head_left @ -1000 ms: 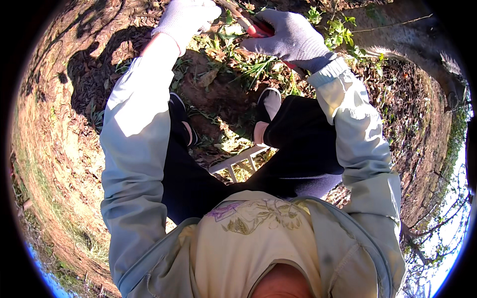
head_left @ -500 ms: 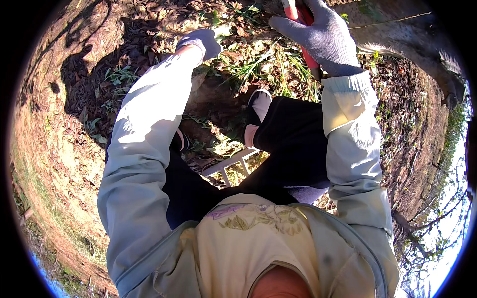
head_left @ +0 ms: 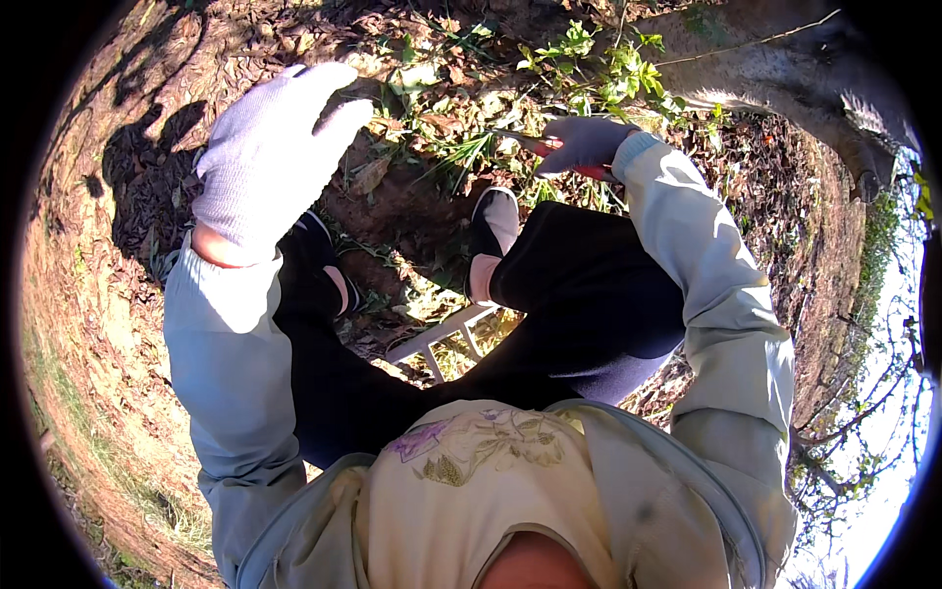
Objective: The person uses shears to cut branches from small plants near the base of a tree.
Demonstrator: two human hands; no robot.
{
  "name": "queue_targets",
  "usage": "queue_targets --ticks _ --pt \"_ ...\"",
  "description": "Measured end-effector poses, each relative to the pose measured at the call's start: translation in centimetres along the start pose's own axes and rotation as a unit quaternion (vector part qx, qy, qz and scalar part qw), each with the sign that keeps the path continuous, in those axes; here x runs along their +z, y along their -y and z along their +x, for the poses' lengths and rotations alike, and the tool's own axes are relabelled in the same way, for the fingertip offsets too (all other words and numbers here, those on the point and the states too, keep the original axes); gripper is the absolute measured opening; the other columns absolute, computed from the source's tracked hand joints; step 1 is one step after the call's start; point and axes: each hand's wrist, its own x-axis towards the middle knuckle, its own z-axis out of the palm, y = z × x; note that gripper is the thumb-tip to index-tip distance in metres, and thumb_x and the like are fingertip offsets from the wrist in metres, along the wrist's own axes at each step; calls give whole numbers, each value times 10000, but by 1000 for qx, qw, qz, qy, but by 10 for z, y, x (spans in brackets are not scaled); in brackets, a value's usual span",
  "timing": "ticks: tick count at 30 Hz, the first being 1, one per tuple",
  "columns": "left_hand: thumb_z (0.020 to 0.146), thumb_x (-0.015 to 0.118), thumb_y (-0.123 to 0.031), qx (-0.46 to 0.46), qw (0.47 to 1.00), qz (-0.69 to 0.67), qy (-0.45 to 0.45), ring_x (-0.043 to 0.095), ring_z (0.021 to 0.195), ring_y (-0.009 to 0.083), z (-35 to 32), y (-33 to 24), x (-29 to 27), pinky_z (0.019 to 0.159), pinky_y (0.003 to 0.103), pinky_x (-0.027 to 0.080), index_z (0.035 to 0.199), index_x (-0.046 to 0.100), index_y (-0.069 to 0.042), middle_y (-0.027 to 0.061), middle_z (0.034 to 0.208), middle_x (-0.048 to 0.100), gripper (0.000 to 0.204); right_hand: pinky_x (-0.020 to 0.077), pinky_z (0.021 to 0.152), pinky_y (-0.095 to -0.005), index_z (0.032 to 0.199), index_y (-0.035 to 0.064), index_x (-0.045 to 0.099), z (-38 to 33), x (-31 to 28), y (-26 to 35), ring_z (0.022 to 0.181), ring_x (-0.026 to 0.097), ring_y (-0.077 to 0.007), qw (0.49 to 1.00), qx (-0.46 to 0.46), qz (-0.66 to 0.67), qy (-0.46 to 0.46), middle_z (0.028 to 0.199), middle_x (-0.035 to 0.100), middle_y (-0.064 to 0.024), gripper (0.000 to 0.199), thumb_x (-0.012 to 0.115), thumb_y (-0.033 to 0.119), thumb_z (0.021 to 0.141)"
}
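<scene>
My left hand (head_left: 270, 147), in a pale knit glove, is raised at the upper left above the leaf litter. Its thumb stands apart from the fingers and nothing lies between them. At the upper right my right hand (head_left: 586, 145), gloved in grey, closes around red-handled pruning shears (head_left: 546, 146). Their tip points left over a tuft of grass (head_left: 471, 152); the glove hides much of the handles. Just beyond this hand stands a leafy green shoot (head_left: 628, 80).
A thick tree trunk (head_left: 775, 59) crosses the upper right, with a thin bare twig (head_left: 751, 45) before it. My shoes (head_left: 496, 218) rest on soil and dry leaves. Under me shows a slatted metal seat frame (head_left: 442, 339). Branches (head_left: 834, 452) spread at the right edge.
My left hand has risen and moved left, its fingers now showing. The right hand has come lower and nearer with the pruning shears, turning them leftward; the green shoot now shows.
</scene>
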Motion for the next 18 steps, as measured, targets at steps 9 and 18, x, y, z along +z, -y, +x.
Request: queue_targets --ticks 9,18 --pt "833 669 -240 20 986 64 149 585 934 318 -37 -15 -24 799 411 480 1150 612 -104 121 1011 598 350 503 597 -331 926 -22 630 14 102 -70 497 592 -179 884 284 273 -253 525 587 -84 507 726 439 738" --pt "836 660 -280 -13 975 86 203 550 996 345 -59 -11 -34 871 426 442 1216 599 -107 128 1131 582 423 504 611 -316 1047 -34 591 30 153 -70 659 644 -184 868 313 314 -222 773 663 -97 639 734 506 738"
